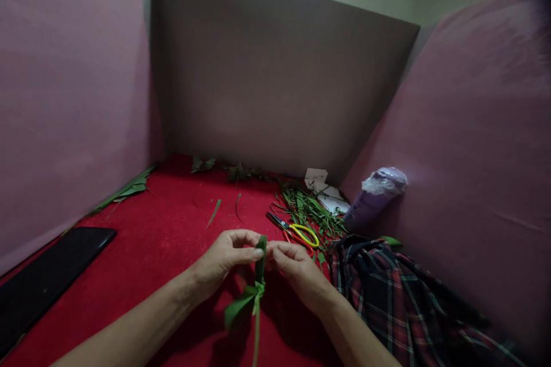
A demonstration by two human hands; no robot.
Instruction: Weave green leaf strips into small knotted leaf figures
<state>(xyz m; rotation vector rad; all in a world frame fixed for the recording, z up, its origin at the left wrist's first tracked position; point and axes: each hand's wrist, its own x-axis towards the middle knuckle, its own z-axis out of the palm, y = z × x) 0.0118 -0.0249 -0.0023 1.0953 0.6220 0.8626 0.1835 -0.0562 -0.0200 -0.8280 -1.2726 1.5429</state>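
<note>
My left hand (232, 252) pinches the upright green leaf blade (260, 261) between thumb and fingers. Below it, the blade joins a knotted, folded part of the plant stem (256, 321), and another leaf (239, 307) sticks out to the left. My right hand (297, 266) is closed right at the blade's right edge, its fingertips pressed together; what they pinch is hidden. Just beyond my right hand lie scissors (301, 235) with yellow and red handles, their dark blades pointing to the upper left.
A pile of green leaf strips (307, 206) lies behind the scissors, beside white papers (331, 198). A purple container topped with clear plastic (374, 195) leans right. Plaid cloth (387, 292) is bunched near my right arm. A black phone (51, 281) lies left on the red cloth (172, 229).
</note>
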